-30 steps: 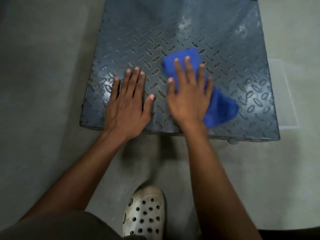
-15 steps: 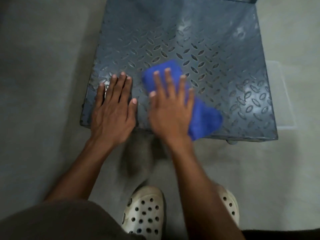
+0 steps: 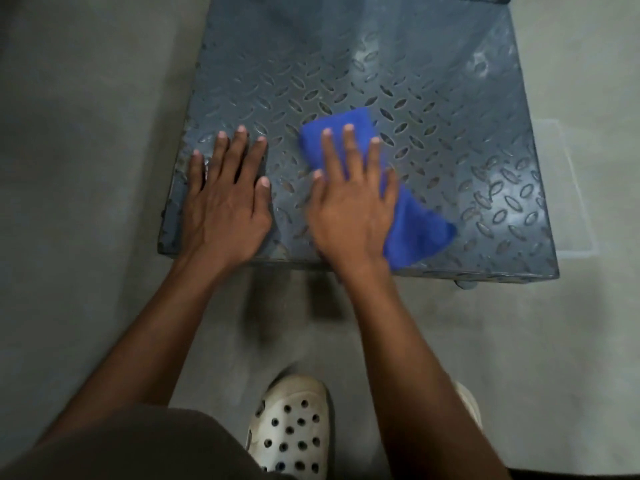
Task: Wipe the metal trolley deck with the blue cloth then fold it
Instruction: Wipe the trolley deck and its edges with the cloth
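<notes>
The dark grey metal trolley deck (image 3: 381, 64) with raised diamond tread fills the upper middle of the head view. A blue cloth (image 3: 420, 233), bunched into a long strip, lies on the deck's near half. My right hand (image 3: 349, 216) presses flat on the cloth with its fingers spread, covering the cloth's middle. The cloth's ends stick out beyond my fingertips and to the right of my wrist. To the left of the cloth, my left hand (image 3: 225, 209) rests palm-down on the bare deck near the front left corner and holds nothing.
The deck sits low on a grey concrete floor (image 3: 86, 168). A caster (image 3: 465, 283) peeks from under the front right edge. My white perforated clog (image 3: 291, 424) stands just before the deck. A faint outlined rectangle (image 3: 575, 188) marks the floor at right.
My right hand slid the cloth left and toward me, then a little back to the right. My left hand shifted left along the deck toward the front left corner.
</notes>
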Motion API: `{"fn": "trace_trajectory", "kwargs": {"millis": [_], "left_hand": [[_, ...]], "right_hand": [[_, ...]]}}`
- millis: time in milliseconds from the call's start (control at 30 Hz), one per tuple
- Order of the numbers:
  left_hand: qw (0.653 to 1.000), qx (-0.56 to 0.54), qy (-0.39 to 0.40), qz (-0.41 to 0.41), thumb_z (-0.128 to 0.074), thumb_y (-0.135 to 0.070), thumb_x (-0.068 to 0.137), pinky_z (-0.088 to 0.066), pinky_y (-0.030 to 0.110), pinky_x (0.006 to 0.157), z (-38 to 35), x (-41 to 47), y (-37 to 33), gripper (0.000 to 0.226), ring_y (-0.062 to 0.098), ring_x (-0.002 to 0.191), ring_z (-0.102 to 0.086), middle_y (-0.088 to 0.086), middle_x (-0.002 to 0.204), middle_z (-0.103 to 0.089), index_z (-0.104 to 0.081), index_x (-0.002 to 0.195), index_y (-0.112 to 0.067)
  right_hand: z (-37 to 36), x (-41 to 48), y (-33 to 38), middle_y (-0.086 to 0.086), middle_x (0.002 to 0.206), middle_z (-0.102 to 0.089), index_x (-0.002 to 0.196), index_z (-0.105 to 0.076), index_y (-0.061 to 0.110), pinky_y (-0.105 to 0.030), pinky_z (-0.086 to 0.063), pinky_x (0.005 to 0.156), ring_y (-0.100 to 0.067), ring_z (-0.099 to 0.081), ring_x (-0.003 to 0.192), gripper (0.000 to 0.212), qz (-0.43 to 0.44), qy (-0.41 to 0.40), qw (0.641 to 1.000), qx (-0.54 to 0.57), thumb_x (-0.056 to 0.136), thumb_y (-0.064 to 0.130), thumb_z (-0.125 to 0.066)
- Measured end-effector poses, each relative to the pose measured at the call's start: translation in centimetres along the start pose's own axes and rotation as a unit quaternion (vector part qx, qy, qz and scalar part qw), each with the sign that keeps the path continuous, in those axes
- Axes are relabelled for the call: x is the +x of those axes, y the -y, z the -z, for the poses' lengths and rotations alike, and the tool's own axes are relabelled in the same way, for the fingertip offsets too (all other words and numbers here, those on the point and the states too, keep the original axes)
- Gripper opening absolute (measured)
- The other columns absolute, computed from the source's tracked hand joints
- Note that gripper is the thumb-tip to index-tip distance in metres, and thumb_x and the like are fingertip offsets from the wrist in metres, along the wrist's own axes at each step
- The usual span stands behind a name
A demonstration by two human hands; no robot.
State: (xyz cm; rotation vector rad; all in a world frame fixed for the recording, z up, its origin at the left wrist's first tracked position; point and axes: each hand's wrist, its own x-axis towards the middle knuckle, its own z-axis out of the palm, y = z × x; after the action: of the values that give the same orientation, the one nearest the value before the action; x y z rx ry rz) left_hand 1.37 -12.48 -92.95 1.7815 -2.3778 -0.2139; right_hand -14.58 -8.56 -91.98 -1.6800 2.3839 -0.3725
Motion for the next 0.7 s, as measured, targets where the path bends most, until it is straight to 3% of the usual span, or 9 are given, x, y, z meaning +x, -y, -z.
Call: {"fn": "trace_trajectory", "kwargs": {"millis": [67,167,300,433,567,700], "left_hand": [[1.000,0.006,0.006,0.001,-0.021,-0.039,0.106,-0.005,0.053,0.133,-0.5,-0.1,-0.2,0.065,0.025,0.165,-0.010,0.005,0.178,-0.015,-0.024,0.169,-0.021],[1.000,0.020,0.015,0.011,-0.018,-0.041,0.107,-0.003,0.052,0.133,-0.8,-1.2,0.2,0.065,0.024,0.165,-0.006,0.004,0.178,-0.012,-0.021,0.169,-0.021],[1.000,0.017,0.020,0.002,-0.016,-0.043,0.110,0.002,0.053,0.133,-0.2,0.0,-0.3,0.064,0.023,0.166,0.000,0.003,0.179,-0.006,-0.014,0.170,-0.023],[0.999,0.013,0.025,0.014,-0.016,-0.044,0.109,0.003,0.053,0.133,-0.4,1.8,-0.5,0.065,0.024,0.166,0.000,0.003,0.179,-0.006,-0.014,0.170,-0.023],[0.999,0.007,0.037,0.030,-0.018,-0.042,0.107,0.000,0.054,0.133,-1.0,0.1,0.7,0.066,0.026,0.166,-0.004,0.005,0.179,-0.010,-0.018,0.170,-0.021],[0.998,0.021,0.035,0.055,-0.019,-0.042,0.111,0.005,0.053,0.133,-0.5,-1.1,2.4,0.062,0.024,0.166,0.001,0.003,0.179,-0.005,-0.014,0.171,-0.025]], "right_hand": [[-0.5,-4.7,0.3,0.011,0.179,-0.011,0.169,-0.018,0.038,-0.051,-0.014,0.131,-0.024,-0.008,0.166,0.060,0.059,0.008,0.998,-0.012,0.112,0.046,-0.032],[0.5,-8.0,-3.0,0.014,0.178,-0.015,0.168,-0.018,0.043,-0.051,-0.017,0.130,-0.024,-0.017,0.164,0.060,0.041,0.028,0.999,-0.014,0.111,0.056,-0.030],[1.2,0.6,-5.2,0.009,0.179,-0.009,0.169,-0.013,0.041,-0.054,-0.009,0.132,-0.028,-0.011,0.165,0.059,-0.046,-0.019,0.998,-0.036,0.113,0.053,-0.024],[-0.6,6.2,-0.3,0.006,0.180,-0.008,0.170,-0.013,0.035,-0.055,-0.003,0.133,-0.027,-0.003,0.166,0.059,-0.021,-0.004,1.000,-0.014,0.113,0.047,-0.022],[-2.2,-1.9,1.0,0.009,0.178,-0.013,0.170,-0.018,0.037,-0.051,-0.006,0.134,-0.022,-0.006,0.166,0.059,0.064,0.004,0.998,-0.023,0.112,0.050,-0.025],[-1.3,-3.1,-3.6,0.009,0.179,-0.010,0.170,-0.014,0.039,-0.053,-0.007,0.134,-0.024,-0.007,0.166,0.059,0.012,0.011,0.999,-0.036,0.113,0.052,-0.023]]}}
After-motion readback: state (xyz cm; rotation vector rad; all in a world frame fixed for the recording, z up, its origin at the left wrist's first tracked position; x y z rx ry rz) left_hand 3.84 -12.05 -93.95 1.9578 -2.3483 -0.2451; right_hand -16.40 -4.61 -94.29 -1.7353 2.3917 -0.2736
